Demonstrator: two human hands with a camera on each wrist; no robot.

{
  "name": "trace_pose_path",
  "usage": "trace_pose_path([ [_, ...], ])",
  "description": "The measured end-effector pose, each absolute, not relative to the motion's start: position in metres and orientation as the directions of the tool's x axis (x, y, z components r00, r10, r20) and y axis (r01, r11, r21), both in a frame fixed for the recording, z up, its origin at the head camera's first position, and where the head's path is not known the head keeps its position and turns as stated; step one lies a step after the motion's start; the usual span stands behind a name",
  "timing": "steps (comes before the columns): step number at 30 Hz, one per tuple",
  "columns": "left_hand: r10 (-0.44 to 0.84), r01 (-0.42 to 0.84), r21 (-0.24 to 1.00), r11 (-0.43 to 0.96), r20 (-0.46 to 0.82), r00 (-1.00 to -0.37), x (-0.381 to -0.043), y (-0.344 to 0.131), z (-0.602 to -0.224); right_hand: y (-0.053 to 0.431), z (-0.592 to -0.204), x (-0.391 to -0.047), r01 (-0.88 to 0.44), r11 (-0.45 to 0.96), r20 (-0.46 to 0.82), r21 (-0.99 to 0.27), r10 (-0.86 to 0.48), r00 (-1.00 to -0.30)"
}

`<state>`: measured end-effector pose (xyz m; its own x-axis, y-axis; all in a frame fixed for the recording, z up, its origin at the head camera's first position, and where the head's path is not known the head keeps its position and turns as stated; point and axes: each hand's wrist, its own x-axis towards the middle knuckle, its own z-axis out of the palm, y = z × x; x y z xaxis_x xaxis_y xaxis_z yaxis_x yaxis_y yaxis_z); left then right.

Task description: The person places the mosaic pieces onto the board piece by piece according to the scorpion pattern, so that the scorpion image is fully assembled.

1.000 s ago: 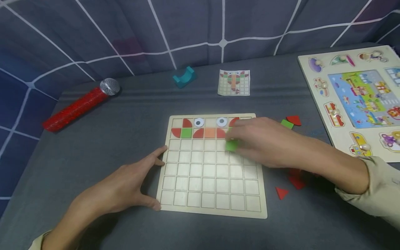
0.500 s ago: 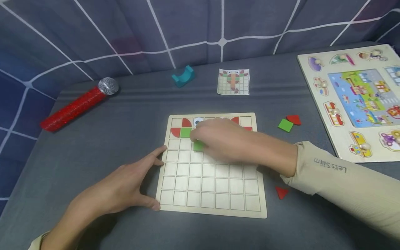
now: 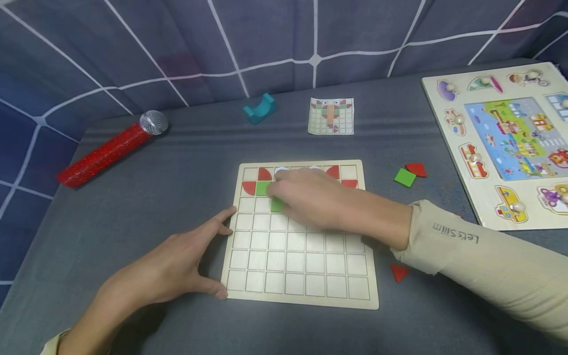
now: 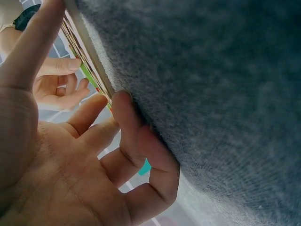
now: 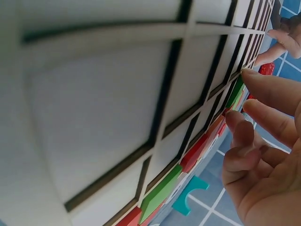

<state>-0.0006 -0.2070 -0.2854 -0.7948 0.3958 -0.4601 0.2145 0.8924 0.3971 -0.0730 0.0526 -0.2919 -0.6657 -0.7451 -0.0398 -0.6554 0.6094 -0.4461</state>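
Observation:
A pale wooden grid board [image 3: 295,286] lies in front of me. My left hand [image 3: 170,268] rests against its left side, thumb near the lower corner and fingertips higher along the edge. In the left wrist view some of those fingers bend against the board's edge. Over the third row, my right hand [image 3: 310,199] pinches a green square tile [image 3: 277,205] between thumb and finger, also visible in the right wrist view. Red quarter-round tiles [image 3: 264,174] and another green square [image 3: 262,188] fill cells in the top two rows; the right hand hides several cells there.
Right of the board lie a loose green square [image 3: 405,177], a red quarter-round piece [image 3: 416,169] and a red triangle [image 3: 399,272]. Behind it are a pattern card [image 3: 330,117] and a teal arch block [image 3: 260,109]. A red microphone [image 3: 111,149] lies left, a knobbed puzzle [image 3: 483,197] right.
My right hand has carried the green square tile leftward across the board, from the right-hand columns to the third column. The loose pieces on the right came into view. The left hand stays put.

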Motion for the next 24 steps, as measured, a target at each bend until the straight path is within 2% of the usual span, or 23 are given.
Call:
trace_pose_path([
  [9, 0.38, 0.195, 0.391, 0.9, -0.479, -0.791, -0.002, -0.2062, -0.285, 0.055, -0.293, -0.0725, -0.659, 0.578, -0.006, -0.481, -0.754, -0.656],
  [24, 0.378, 0.184, 0.401, 0.897, -0.482, -0.791, -0.002, -0.2069, -0.2854, 0.0541, -0.2895, -0.0716, -0.643, 0.614, -0.038, -0.458, -0.736, -0.676],
])
